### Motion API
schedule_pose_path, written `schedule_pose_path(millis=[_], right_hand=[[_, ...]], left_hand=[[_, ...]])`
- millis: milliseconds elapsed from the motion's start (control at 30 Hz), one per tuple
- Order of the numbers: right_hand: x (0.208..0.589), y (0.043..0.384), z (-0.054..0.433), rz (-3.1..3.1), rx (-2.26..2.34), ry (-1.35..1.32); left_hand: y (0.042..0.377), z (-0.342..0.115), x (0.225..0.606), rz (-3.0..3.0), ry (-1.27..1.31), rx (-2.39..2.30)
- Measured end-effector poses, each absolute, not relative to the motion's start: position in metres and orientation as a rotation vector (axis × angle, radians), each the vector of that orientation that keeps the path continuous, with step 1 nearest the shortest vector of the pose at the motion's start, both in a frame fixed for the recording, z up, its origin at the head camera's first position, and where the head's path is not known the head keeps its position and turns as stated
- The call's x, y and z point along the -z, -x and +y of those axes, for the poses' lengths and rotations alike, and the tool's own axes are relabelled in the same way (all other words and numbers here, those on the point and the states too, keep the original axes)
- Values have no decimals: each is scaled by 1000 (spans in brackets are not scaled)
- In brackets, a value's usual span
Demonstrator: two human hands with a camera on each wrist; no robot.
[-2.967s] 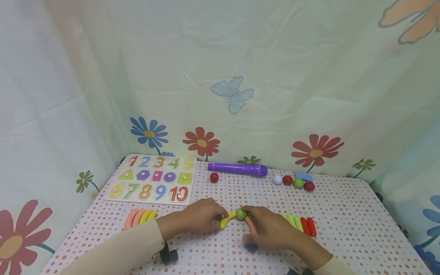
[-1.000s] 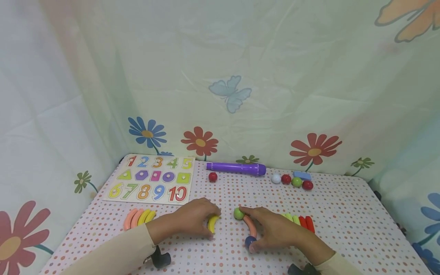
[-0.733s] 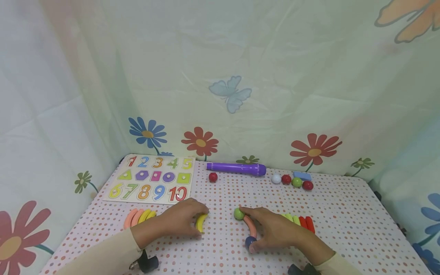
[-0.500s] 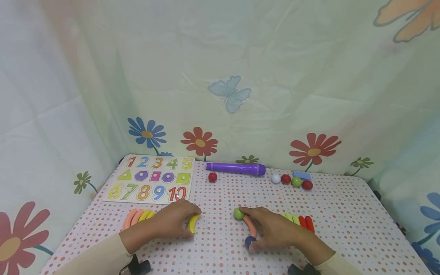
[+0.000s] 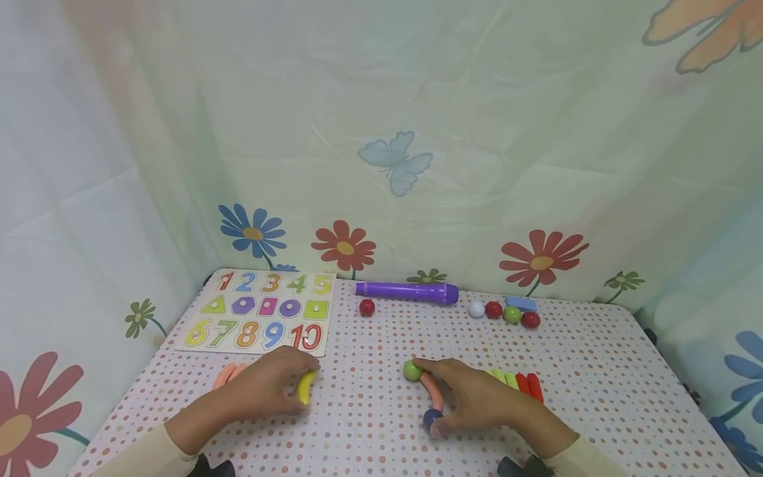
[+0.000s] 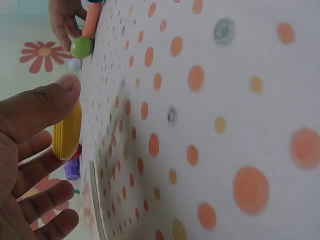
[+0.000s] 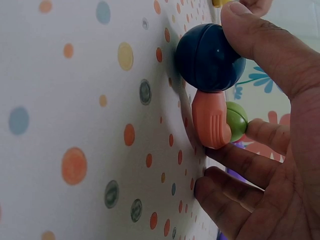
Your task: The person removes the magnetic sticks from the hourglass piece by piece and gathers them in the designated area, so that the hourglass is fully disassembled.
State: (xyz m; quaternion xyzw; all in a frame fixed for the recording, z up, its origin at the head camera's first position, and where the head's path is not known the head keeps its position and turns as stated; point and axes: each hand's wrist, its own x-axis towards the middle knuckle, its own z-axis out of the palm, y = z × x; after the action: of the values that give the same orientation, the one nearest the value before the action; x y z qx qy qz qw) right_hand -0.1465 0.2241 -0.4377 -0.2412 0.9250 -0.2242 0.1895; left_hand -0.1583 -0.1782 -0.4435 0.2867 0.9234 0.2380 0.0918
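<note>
My left hand [image 5: 271, 384] pinches a curved yellow stick [image 5: 306, 387] between thumb and fingers; the left wrist view shows its ridged side [image 6: 67, 134] just off the dotted tabletop. My right hand [image 5: 477, 396] grips a joined piece on the table: a curved orange stick [image 5: 432, 391] with a green ball [image 5: 412, 370] at the far end and a dark blue ball [image 5: 432, 420] at the near end. In the right wrist view the thumb presses the blue ball [image 7: 207, 59] while a finger touches the green ball [image 7: 236, 121].
Orange sticks [image 5: 225, 375] lie partly behind the left arm. Lime sticks [image 5: 505, 379] and red sticks [image 5: 529, 385] lie beside the right hand. Farther back are a number puzzle board [image 5: 256, 311], a red ball [image 5: 367, 307], a purple tube [image 5: 408, 292], several balls [image 5: 511, 315] and a blue bar [image 5: 521, 303].
My left hand has pulled the yellow stick away from the green ball and carried it left, toward the stick row. The right hand keeps its place on the ball-and-stick piece.
</note>
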Motion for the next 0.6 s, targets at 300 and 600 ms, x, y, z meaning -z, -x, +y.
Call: schedule_pose_path(millis=[300,600], right_hand=[[439,146,225,2602,624,691],[440,147,226,2598,629,680]], left_hand=[[150,-203,449,2841,-810,-745],[146,-220,450,2872,-624,-753]])
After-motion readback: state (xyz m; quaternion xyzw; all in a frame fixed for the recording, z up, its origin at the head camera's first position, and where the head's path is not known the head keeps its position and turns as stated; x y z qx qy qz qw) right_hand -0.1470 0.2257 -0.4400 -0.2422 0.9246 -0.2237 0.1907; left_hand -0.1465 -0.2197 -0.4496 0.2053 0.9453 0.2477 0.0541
